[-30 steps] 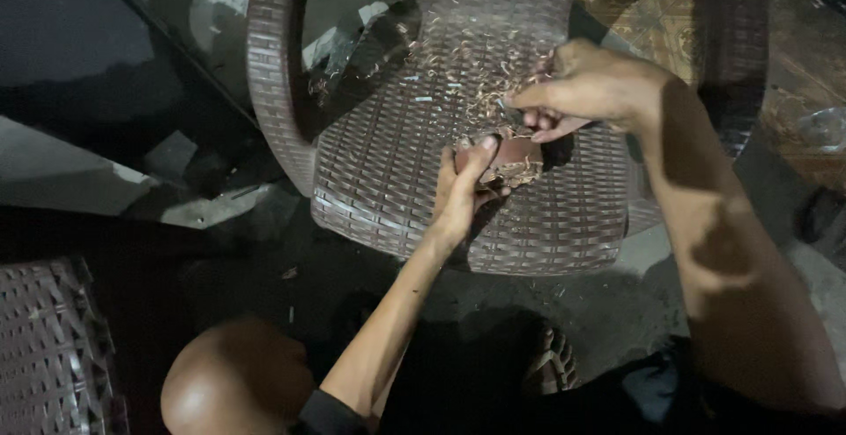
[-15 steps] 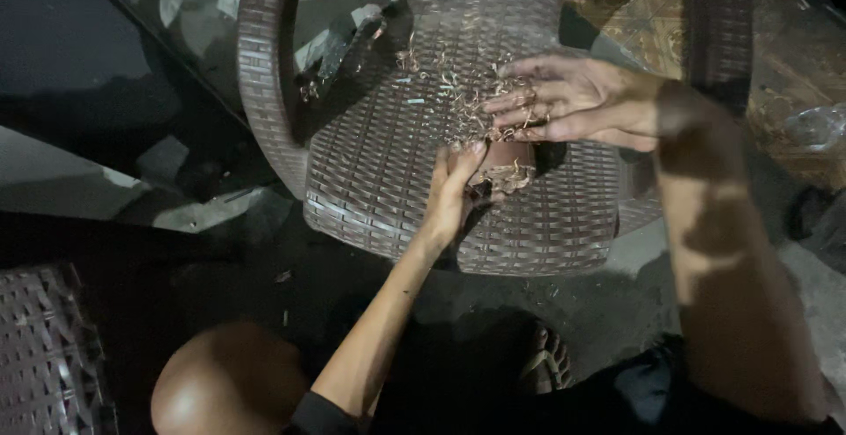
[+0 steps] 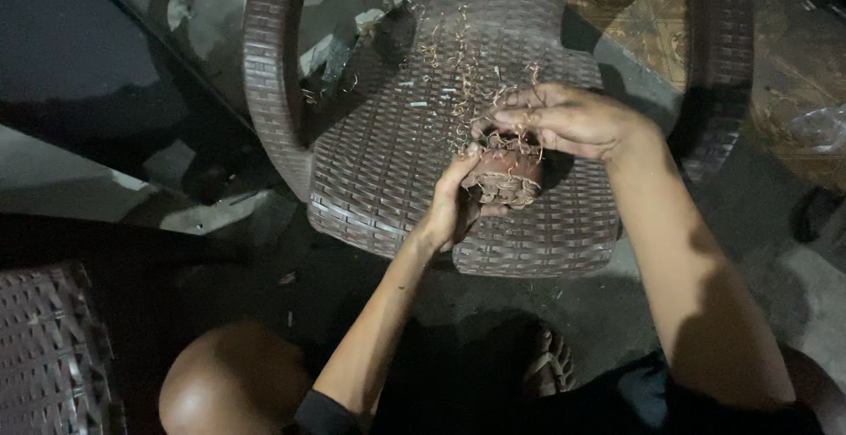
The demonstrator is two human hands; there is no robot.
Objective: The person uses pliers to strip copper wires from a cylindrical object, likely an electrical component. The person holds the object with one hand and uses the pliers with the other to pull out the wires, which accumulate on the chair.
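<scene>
Item 1 — brown woven-pattern plastic armchair (image 3: 388,171), the landmark for all entries, seen from above; its seat serves as the work surface. The backrest top is cut off by the frame edge.

Item 2 — small reddish-brown block (image 3: 504,175) with pale fibrous shavings clinging to it, held just over the front half of the chair seat. Its exact kind is hard to make out; it may be wood or husk.

Item 3 — left hand (image 3: 451,210), rising from in front of the chair, fingers closed around the block's near side, apparently to steady it.

Item 4 — right hand (image 3: 564,122), over the seat from the chair's right, fingertips curled down onto the top of the block and pinched on its fibres, seemingly to pick or strip them. Whether it hides a tool cannot be told.

Item 5 — loose shavings (image 3: 454,65), scattered across the seat behind the block, probably fallen from the picking.

Item 6 — bare knee (image 3: 231,378), well in front of the chair's left corner; sandalled foot (image 3: 548,369), on the concrete floor (image 3: 582,298) in front of the chair, mostly in shadow.

Item 7 — 2nd woven surface (image 3: 48,351), far left of the chair, cut off.
</scene>
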